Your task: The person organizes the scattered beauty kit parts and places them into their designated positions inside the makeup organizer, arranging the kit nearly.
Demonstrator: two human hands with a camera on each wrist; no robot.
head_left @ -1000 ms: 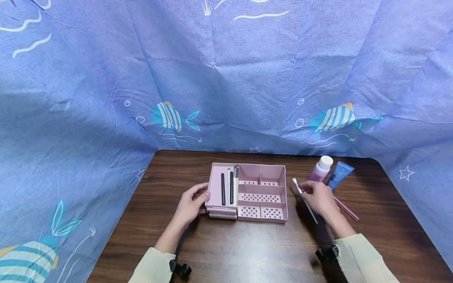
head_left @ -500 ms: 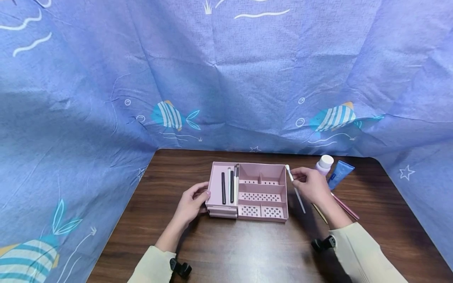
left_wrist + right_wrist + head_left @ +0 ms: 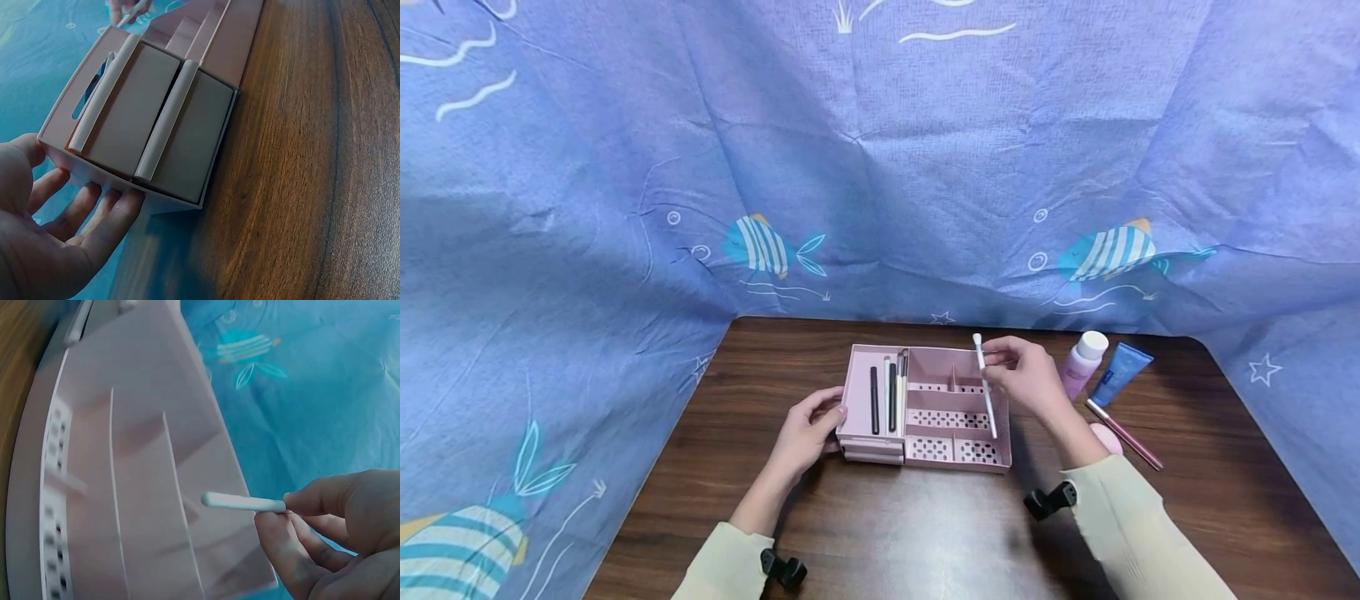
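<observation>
Pinching a white brush [image 3: 989, 408] with thumb and fingers of the right hand [image 3: 1026, 379], over the right part of the pink box [image 3: 859, 400], holding the left wall with bent fingers of the left hand [image 3: 805, 429]. Showing brown wood between box and left edge of the table [image 3: 925, 533], and before the box; having bottle [image 3: 1081, 367], tube [image 3: 1122, 372] and red stick [image 3: 1131, 440] toward the right edge, and blue fish-patterned cloth [image 3: 925, 208] behind the far edge.

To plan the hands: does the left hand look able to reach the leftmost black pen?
Probably yes. The left hand holds the pink organizer by its left side; only the edge and a bare strip lie before that black pen, though the hand should first loosen its hold.
</observation>
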